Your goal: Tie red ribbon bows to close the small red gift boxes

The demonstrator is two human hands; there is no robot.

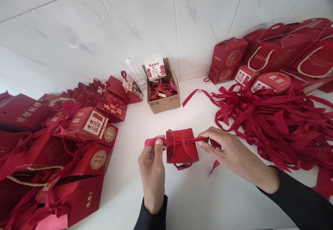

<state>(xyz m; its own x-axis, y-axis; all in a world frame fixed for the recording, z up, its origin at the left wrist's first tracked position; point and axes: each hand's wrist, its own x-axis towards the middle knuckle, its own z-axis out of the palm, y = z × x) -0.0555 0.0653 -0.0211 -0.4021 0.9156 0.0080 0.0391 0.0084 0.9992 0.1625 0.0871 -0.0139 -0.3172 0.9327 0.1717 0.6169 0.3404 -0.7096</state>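
A small red gift box [179, 153] stands on the white table in front of me, its rounded top flaps folded over each other. A red ribbon [191, 140] runs across the top and through holes in the flaps. My left hand [154, 165] pinches the ribbon at the box's left side, thumb on top. On the right side my right hand [221, 145] grips the other stretch of ribbon between thumb and fingers, and its loose tail hangs below the hand. A braided red cord handle [182, 166] shows at the box's near side.
Several finished red boxes with bows [85, 126] crowd the left. A cardboard box [163, 105] of ribbon scraps and a clear plastic bottle [137, 74] stand by the tiled wall. Loose red ribbons [273, 122] pile up at right, before more red boxes [283, 54].
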